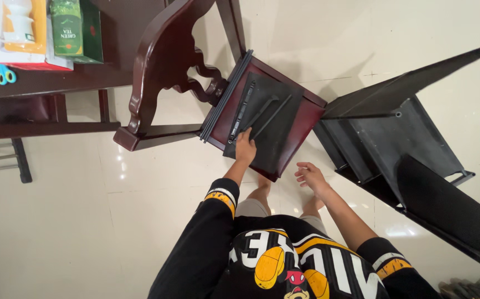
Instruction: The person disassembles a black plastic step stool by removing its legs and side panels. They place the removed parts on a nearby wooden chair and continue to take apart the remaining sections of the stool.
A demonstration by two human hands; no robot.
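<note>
Currently: work centres on the dark wooden chair and the loose black parts resting on it.
Left hand: the left hand rests on the black flat panel; its fingers are curled over the near ends of the thin black rods, though whether they actually pinch a rod cannot be told.
Right hand: the right hand hovers just off the seat's near right corner, fingers loosely spread and slightly bent, holding nothing.
Panel location: the panel lies flat on the chair seat, toward its right side, with the rods on top of it.
Stacked parts: further black flat pieces stand on edge at the left rim of the seat, against the chair back.
Black rack: a partly built black rack with slanted shelves stands on the tiled floor, right of the chair and apart from both hands.
Progress, judged: the rack frame carries several shelves already; the panel, rods and stacked pieces are not yet fitted.
Background: cartons and blue scissors sit on the far left table, untouched.
</note>
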